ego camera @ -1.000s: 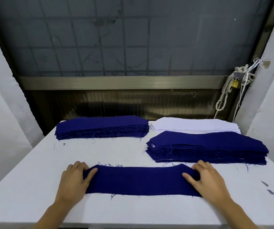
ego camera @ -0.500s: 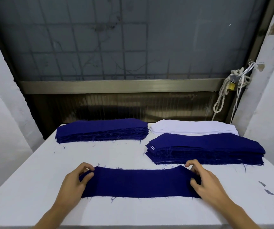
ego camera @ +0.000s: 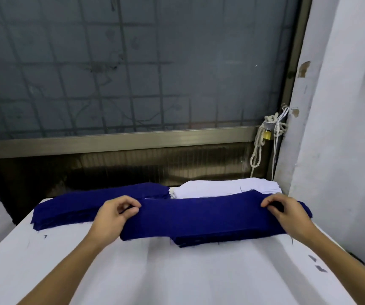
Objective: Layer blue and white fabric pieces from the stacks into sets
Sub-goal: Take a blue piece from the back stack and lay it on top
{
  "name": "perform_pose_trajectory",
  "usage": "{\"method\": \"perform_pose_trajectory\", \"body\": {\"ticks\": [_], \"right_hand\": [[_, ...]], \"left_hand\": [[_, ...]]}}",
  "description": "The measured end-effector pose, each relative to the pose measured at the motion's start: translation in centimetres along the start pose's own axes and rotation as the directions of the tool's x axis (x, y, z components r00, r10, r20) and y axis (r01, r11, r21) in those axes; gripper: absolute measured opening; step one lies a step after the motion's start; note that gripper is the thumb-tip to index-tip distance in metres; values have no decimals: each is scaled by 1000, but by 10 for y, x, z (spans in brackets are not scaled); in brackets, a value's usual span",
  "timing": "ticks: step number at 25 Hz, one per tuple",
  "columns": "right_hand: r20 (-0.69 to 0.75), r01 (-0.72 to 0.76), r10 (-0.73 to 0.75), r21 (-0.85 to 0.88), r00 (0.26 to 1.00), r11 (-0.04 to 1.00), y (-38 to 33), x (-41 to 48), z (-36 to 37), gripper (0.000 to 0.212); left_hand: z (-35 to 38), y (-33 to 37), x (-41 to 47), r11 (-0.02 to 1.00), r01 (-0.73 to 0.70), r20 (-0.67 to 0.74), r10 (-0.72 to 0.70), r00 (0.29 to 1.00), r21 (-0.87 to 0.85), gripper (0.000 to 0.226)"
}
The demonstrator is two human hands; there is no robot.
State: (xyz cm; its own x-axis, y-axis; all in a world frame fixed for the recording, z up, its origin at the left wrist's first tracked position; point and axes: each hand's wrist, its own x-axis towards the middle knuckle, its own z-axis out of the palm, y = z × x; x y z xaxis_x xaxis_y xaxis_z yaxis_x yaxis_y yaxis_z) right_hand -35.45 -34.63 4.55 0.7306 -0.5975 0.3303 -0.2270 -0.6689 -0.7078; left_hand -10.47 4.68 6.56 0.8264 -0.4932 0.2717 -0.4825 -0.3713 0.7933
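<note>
A long dark blue fabric piece is lifted off the white table and held stretched between both hands. My left hand pinches its left end and my right hand pinches its right end. The piece hangs in front of the right blue stack, hiding most of it. Behind lies a white fabric stack. A second blue stack lies at the far left, partly behind my left hand.
A wall stands close on the right, with a knotted rope and a yellow padlock at the window frame. Small fabric scraps lie near the table's right edge. A dark grated window fills the back.
Both hands closed on the ends of the blue piece, lifted it off the table and carried it away from me, over the right blue stack. The camera view tilted up.
</note>
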Motion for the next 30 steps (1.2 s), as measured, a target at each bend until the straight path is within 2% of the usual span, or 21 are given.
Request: {"method": "perform_pose_trajectory", "body": {"ticks": [5,9,14,17,19,21,22,24,26,30], "right_hand": [[-10,-112,113,-200,994,973,45,61,-31,47],[15,-153,170,-353,985,923,74,92,-42,51],[95,-190,265,-475,960,859,96,99,-37,45],[108,-138,243,-578,964,804,104,83,-28,35],[32,-22,71,-761,997,649,110,71,-20,27],[21,36,-35,-851,999,524,112,63,-13,27],[49,61,-37,-854,998,517,111,60,-10,28],[115,93,3,-814,993,574,109,57,-7,26],[119,65,52,-803,991,592,103,58,-12,24],[46,-20,122,-873,991,488,69,70,-9,27]], "left_hand": [[71,41,52,1000,-3,20,3,1000,20,16],[118,50,72,992,72,70,-79,994,102,23],[145,35,77,950,138,208,-200,957,279,37],[154,24,73,918,112,268,-225,937,379,40],[159,22,68,891,58,256,-191,948,450,39],[165,22,59,847,7,213,-142,967,532,38],[168,20,54,829,-3,186,-122,975,559,38],[172,15,46,811,-3,130,-90,987,585,37],[172,11,42,799,-17,99,-54,994,601,33],[157,11,52,838,-42,67,7,998,543,16]]}}
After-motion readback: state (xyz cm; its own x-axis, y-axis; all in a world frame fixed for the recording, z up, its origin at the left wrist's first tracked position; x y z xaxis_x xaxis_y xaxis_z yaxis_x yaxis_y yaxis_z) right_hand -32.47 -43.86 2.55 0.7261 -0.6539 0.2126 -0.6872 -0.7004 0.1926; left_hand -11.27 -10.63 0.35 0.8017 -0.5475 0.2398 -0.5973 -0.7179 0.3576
